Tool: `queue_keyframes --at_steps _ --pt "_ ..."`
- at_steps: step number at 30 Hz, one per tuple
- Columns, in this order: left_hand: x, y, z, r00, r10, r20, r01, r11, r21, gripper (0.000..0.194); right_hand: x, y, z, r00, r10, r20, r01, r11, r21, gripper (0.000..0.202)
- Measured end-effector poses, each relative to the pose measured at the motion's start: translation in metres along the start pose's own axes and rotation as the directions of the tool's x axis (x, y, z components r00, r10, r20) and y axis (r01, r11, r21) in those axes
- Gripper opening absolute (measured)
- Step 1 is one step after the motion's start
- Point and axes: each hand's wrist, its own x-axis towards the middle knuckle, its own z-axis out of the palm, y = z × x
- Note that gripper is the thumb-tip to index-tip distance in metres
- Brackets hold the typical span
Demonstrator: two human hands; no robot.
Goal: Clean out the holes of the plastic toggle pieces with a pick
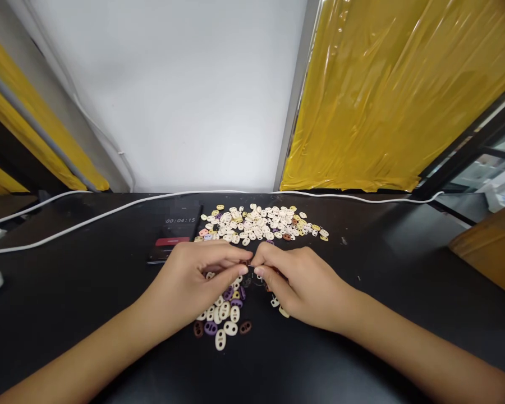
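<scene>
Cream pieces (224, 310) lie lower centre; above, left hand (193, 279) and right hand (307, 283) pinch something tiny (251, 265), apparently aligning it, which demands steadiness.

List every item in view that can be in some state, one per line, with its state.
Phone: screen on, timer display reading 00:04:15.
Left hand: thumb and forefinger around a small brown piece, partly hidden.
Right hand: fingertips drawn in beside it; grip unclear.
Far buttons: loose, heaped.
Near buttons: loose, some overlapping.
White cable: slack.
Yellow sheeting: hanging, wrinkled.
</scene>
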Motion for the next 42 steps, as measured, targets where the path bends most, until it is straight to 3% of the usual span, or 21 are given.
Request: queue_keyframes --at_steps 2,4,11,15,18,25,29,36,42 --pt "-0.001 0.002 -0.003 0.995 0.100 0.009 -0.100 0.988 0.114 0.015 0.000 0.001 -0.002 0.998 -0.053 0.024 0.055 0.992 -0.111 0.010" --pt "-0.003 0.002 -0.004 0.995 0.104 -0.014 -0.102 0.991 0.086 0.015 -0.002 0.001 -0.003 0.996 -0.087 0.033 0.091 0.988 -0.126 0.013" --pt "-0.010 -0.009 0.005 0.989 -0.039 -0.141 -0.005 0.954 -0.300 0.019 -0.004 0.004 0.004 0.992 -0.089 -0.086 0.105 0.973 0.204 0.013" --pt "-0.011 -0.008 0.011 0.979 -0.091 -0.185 0.003 0.903 -0.430 0.022 -0.003 0.005 0.010 0.977 -0.091 -0.191 0.156 0.918 0.364 0.013" --pt "-0.009 -0.006 0.013 0.976 -0.119 -0.181 0.017 0.874 -0.486 0.022 -0.002 0.003 0.010 0.979 -0.058 -0.195 0.136 0.900 0.414 0.013" --pt "-0.003 -0.002 0.015 0.967 -0.194 -0.164 0.083 0.851 -0.518 0.016 -0.002 0.000 -0.001 0.988 -0.013 -0.155 0.038 0.987 0.158 0.007" --pt "-0.003 -0.005 0.014 0.964 -0.220 -0.150 0.112 0.846 -0.521 0.013 -0.002 -0.001 -0.003 0.990 -0.006 -0.143 0.021 0.994 0.107 0.009" --pt "-0.004 -0.006 0.020 0.971 -0.227 -0.081 0.146 0.821 -0.553 0.017 0.002 -0.001 0.004 0.960 0.176 -0.218 -0.067 0.900 0.431 0.010" --pt "-0.010 -0.006 0.020 0.979 -0.175 -0.103 0.108 0.879 -0.465 0.013 0.008 -0.003 -0.003 0.958 0.250 -0.141 -0.117 0.788 0.605 0.014"
